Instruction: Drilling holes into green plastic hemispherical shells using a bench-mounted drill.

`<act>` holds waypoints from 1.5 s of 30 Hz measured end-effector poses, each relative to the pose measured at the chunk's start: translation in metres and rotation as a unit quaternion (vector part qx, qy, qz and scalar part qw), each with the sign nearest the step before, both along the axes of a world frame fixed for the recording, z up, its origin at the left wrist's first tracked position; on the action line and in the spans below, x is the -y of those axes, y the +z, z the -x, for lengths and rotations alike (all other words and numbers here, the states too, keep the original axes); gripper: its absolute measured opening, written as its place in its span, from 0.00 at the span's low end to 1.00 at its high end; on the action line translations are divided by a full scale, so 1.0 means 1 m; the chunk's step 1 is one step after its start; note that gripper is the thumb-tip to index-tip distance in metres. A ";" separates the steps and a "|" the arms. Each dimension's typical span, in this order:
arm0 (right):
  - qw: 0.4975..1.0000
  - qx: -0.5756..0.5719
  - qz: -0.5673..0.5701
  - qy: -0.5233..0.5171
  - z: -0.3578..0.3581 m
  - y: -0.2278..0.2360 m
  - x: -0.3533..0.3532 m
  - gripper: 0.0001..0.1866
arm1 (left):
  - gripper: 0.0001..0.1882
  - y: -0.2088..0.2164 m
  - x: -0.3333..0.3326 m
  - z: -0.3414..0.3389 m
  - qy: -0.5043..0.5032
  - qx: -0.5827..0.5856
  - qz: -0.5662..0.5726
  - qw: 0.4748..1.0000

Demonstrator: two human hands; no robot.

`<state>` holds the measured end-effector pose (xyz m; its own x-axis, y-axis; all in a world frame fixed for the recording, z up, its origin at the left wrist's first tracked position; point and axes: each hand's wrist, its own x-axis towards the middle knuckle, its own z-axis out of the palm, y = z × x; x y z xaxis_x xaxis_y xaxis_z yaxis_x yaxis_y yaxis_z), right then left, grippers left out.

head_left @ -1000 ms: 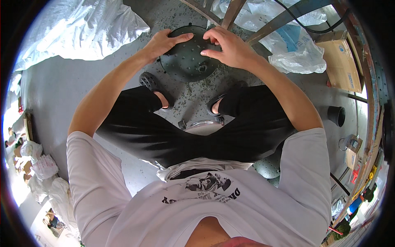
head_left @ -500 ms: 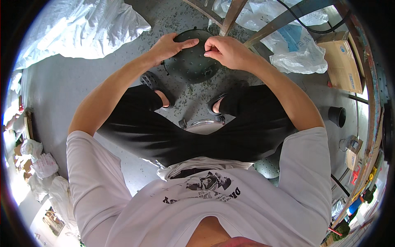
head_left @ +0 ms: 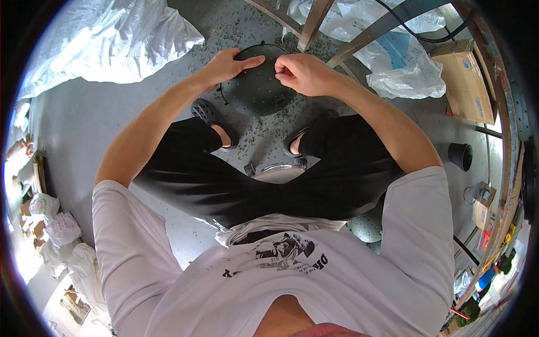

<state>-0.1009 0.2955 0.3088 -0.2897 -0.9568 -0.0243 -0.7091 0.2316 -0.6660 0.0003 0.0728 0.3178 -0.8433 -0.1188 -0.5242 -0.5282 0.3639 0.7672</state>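
Observation:
A dark green round domed shell (head_left: 255,90) dotted with small holes or nubs is held above the floor, between and beyond my feet. My left hand (head_left: 227,66) grips its upper left rim, the thumb lying on top and the other fingers out of sight along the edge. Over the right part of the shell, my right hand (head_left: 306,74) is closed in a pinch with its fingertips at the surface. Whatever is between those fingertips is hidden or too small to make out.
Small dark green bits (head_left: 258,135) litter the grey floor. A white plastic sheet (head_left: 123,39) lies far left, clear plastic bags (head_left: 404,73) far right. Wooden legs (head_left: 314,25) stand beyond my hands. Rightward are a cardboard box (head_left: 463,81), a black pot (head_left: 460,156) and another dotted green dome (head_left: 366,229).
My right hand has shifted slightly left and nearer, still pinched. The shell and my left hand have moved a little toward the left and nearer to me.

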 end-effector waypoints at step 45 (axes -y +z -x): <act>0.996 0.010 0.091 0.014 -0.006 -0.001 0.008 0.12 | 0.39 0.003 0.008 -0.001 -0.046 -0.070 0.108 0.991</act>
